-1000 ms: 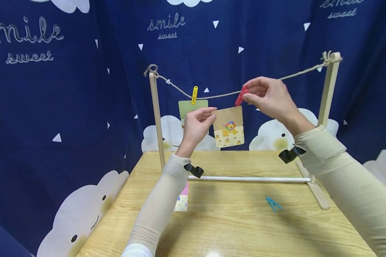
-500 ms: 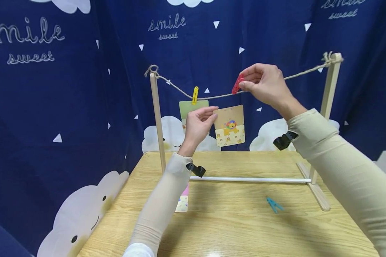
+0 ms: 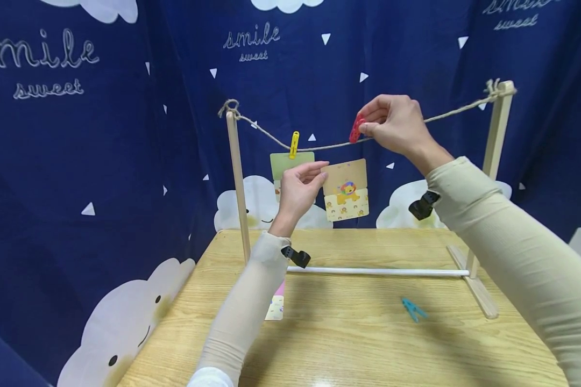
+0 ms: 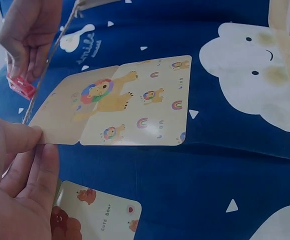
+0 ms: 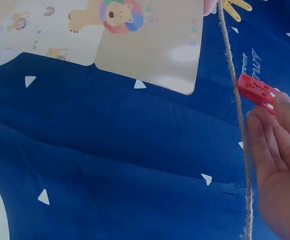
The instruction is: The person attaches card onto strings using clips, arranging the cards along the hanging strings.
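My left hand pinches the upper left corner of a lion card, tan above and cream below, holding it just under the sagging twine. In the left wrist view, thumb and fingers close on the card's tan end. My right hand pinches a red clothespin at the twine, above the card's right corner. Seen from the right wrist, the clothespin's tip is right at the twine, apart from the card. A yellow clothespin fixes a green bear card to the twine.
Wooden posts, left and right, carry the twine over a wooden table. A white rod runs low between them. A teal clothespin and a partly hidden pink card lie on the table.
My right hand has risen and moved slightly left, bringing the red clothespin from the card's top corner up to the twine. The left hand and the lion card have hardly moved.
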Demonstrator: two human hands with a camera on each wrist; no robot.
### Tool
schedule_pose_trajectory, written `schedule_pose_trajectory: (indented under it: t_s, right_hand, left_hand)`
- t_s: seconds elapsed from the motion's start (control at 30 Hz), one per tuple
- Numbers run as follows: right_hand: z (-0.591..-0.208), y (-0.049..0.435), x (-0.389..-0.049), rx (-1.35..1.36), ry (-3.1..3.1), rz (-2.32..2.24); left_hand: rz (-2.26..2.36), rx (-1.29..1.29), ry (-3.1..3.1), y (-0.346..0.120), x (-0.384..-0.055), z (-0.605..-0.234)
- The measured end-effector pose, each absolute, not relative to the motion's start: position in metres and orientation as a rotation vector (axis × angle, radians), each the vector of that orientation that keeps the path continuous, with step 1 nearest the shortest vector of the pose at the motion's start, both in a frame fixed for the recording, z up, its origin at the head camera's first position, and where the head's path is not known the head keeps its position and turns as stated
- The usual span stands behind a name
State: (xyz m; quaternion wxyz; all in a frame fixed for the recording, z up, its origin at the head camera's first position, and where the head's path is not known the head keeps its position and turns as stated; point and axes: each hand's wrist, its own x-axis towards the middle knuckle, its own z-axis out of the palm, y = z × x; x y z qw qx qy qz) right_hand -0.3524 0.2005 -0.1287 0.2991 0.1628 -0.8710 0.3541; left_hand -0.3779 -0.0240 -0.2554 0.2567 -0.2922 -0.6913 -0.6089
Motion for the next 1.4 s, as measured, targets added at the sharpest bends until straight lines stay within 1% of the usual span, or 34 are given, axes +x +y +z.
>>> schedule_pose_trajectory:
  t_s: [0.6,1.4]
  right_hand:
    - [-0.139,0.195,-0.357,0.460,-2.351,0.882]
    - [-0.138,0.186,-0.356,0.525,-2.434,0.857]
  left_hand:
    - [-1.657,-0.780,-1.890,-0.022,-0.377,-0.258]
    - [-1.591,-0.761,-1.881,-0.014,-0.376,-0.253]
